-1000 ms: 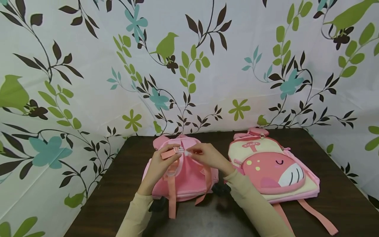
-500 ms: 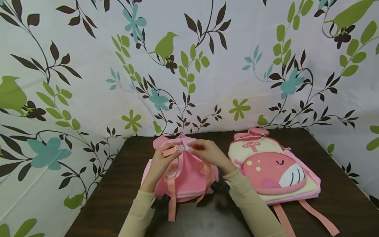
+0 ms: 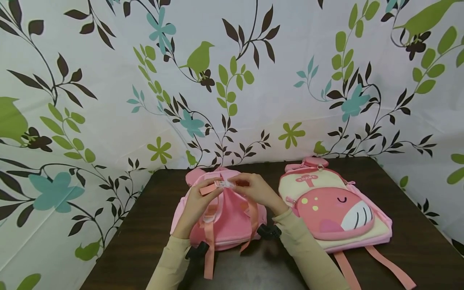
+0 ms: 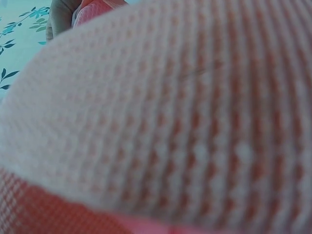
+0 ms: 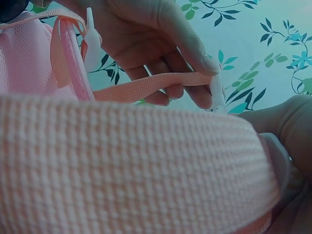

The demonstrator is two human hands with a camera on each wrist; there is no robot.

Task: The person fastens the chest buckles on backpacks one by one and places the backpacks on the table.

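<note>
A pink backpack (image 3: 232, 225) stands on the table with its strap side toward me. Over its upper part, my left hand (image 3: 195, 205) pinches a white plastic buckle half (image 5: 218, 91) on a peach webbing strap (image 5: 151, 86). My right hand (image 3: 258, 191) faces it, its thumb and fingertips gripping the other white buckle half (image 5: 278, 158). In the head view the two halves meet between the fingertips, which partly cover them. Another peach strap (image 5: 136, 156) fills much of the right wrist view. Blurred webbing (image 4: 170, 107) blocks most of the left wrist view.
To the right lies a second backpack (image 3: 380, 229), pink and cream with a whale face, its straps (image 3: 389, 266) trailing toward the front. Loose strap ends (image 3: 209, 253) hang in front of the first backpack. A leaf-and-bird patterned cloth (image 3: 253, 121) rises behind the dark table (image 3: 137, 241).
The buckle halves have come closer together between my fingertips. Both hands otherwise stay nearly in place above the backpack, still gripping them.
</note>
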